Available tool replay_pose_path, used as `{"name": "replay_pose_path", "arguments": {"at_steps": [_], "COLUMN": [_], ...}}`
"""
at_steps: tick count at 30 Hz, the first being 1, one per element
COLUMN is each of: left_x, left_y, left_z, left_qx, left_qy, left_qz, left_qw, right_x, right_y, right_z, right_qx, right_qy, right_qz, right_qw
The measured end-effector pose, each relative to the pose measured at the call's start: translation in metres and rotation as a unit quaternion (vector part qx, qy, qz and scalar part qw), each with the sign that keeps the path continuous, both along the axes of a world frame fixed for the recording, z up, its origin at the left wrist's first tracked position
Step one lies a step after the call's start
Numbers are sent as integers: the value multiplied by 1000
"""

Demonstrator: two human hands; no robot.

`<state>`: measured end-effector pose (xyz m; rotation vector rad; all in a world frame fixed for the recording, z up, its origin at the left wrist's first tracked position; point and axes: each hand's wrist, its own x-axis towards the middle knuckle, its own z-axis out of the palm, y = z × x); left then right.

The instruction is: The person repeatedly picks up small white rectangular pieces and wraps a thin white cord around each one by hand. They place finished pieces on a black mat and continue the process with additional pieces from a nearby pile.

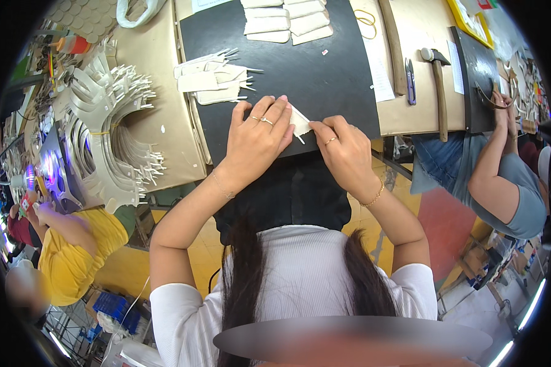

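Observation:
My left hand (257, 137) lies flat, fingers together, pressing a small cream cut piece (299, 121) onto the black mat (312, 67). My right hand (346, 150) pinches the same piece at its lower right corner with thumb and forefinger. Most of the piece is hidden under my left fingers. A loose heap of similar cream pieces with thin tabs (213, 78) lies on the mat just beyond my left hand. Stacked cream pieces (286, 21) sit at the far edge of the mat.
A hammer (438, 82) and small snips (410, 79) lie on the tan bench at the right. A long fan of cream pieces (113, 134) curves along the left. One person in yellow (73, 251) works at left, another in grey (502, 177) at right.

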<state>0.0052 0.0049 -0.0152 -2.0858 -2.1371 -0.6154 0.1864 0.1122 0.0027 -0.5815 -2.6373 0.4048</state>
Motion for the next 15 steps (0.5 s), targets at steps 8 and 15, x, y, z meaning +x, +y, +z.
{"name": "replay_pose_path", "arguments": {"at_steps": [8,15], "left_x": [2,0], "left_y": [1,-7], "left_z": [-1,3], "left_qx": [12,-73], "left_qy": [22,38], "left_qz": [4,-24], "left_qw": [1000,996], "right_x": [16,18], "right_y": [-3,-4], "right_z": [6,10], "right_qx": [-23,-19], "right_qy": [-14,-34], "right_qz": [-1,5], "right_qw": [1000,999]}}
